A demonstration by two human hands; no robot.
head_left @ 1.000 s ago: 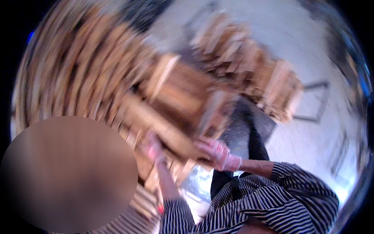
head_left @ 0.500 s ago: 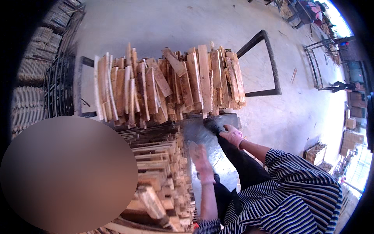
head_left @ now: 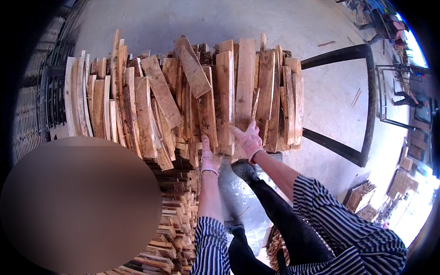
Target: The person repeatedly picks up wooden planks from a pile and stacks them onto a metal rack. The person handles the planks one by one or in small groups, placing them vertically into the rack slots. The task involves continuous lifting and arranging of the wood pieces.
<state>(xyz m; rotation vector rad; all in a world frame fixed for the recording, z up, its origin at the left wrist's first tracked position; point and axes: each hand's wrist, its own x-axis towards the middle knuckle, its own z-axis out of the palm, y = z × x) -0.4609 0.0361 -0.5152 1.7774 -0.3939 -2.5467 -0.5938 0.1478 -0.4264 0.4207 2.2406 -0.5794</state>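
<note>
My left hand point(head_left: 210, 161), in a pink knitted glove, reaches up to the near ends of a row of rough wooden boards point(head_left: 245, 68). Its visible finger is stretched out against the wood; the remaining fingers are partly hidden and blurred. My right hand point(head_left: 250, 143), gloved alike, lies against the board ends a little farther right, thumb and fingers spread apart. Between both hands a board's near end point(head_left: 225, 149) shows. Neither hand is visibly closed round a board. The boards stand close together, several leaning askew, with one short piece point(head_left: 192, 66) lying slanted across the top.
A dark metal frame point(head_left: 368, 105) extends right of the boards. More stacked wood point(head_left: 178, 233) rises beside my left arm. My shoes point(head_left: 245, 169) are on a grey, shiny surface below. A blurred oval covers the lower left. Another person point(head_left: 408, 98) is far right.
Both hands have moved up to the boards' near ends; the right has left my shoe area and the left has shifted leftward. The view has come closer to the boards.
</note>
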